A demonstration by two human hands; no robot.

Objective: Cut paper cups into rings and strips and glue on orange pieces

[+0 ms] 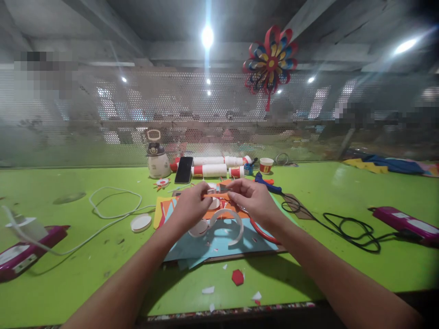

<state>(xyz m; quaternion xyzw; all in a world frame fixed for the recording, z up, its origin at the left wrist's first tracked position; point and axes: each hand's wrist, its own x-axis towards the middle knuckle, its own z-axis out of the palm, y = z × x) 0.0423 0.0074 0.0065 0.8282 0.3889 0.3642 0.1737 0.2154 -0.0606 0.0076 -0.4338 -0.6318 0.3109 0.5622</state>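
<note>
My left hand (pixel 192 201) is closed in a pinch on a narrow orange paper strip (pixel 216 195). The strip spans the gap to my right hand (pixel 253 197), whose thumb and fingertips are pinched at its other end. A small greyish piece (pixel 224 187) shows by the right fingertips; its kind is unclear. Below the hands, a curled white paper strip (pixel 236 228) stands on light blue paper sheets (pixel 202 242). A white round piece (pixel 198 228) lies under my left wrist. A red curved handle-like thing (pixel 262 232) is partly hidden by my right forearm.
A blue glue gun (pixel 267 183) with a black cord lies right of the hands. Behind are a phone (pixel 184 170), paper cups (pixel 210 171) and a bottle (pixel 158 162). Purple power strips (pixel 406 224) lie at both sides. A white lid (pixel 141 223) and paper scraps (pixel 238 277) lie nearer.
</note>
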